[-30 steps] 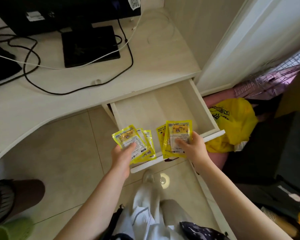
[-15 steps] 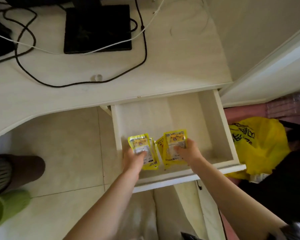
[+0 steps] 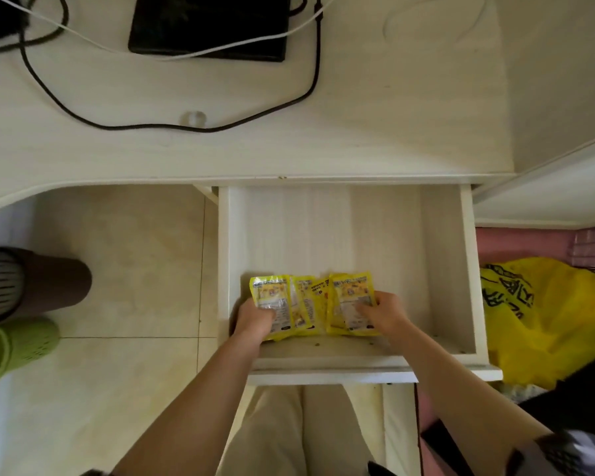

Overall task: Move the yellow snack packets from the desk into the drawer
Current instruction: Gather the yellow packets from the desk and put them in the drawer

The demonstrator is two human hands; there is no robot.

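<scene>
The white drawer (image 3: pixel 468 269) under the desk (image 3: pixel 289 152) is pulled out. Several yellow snack packets lie side by side on its floor near the front. My left hand (image 3: pixel 255 319) grips the left packets (image 3: pixel 272 297) at their lower edge. My right hand (image 3: pixel 383 314) holds the right packets (image 3: pixel 351 297), with fingers curled over their lower right part. Both bunches touch the drawer bottom and meet in the middle.
A black flat device (image 3: pixel 210 25) and black and white cables (image 3: pixel 172 125) lie on the desk. A yellow plastic bag (image 3: pixel 543 321) sits right of the drawer. A person's leg and green shoe (image 3: pixel 14 348) stand at left on the tiled floor.
Both hands have lowered the packets from above the drawer front down onto the drawer floor. The view has tilted down and closer to the drawer.
</scene>
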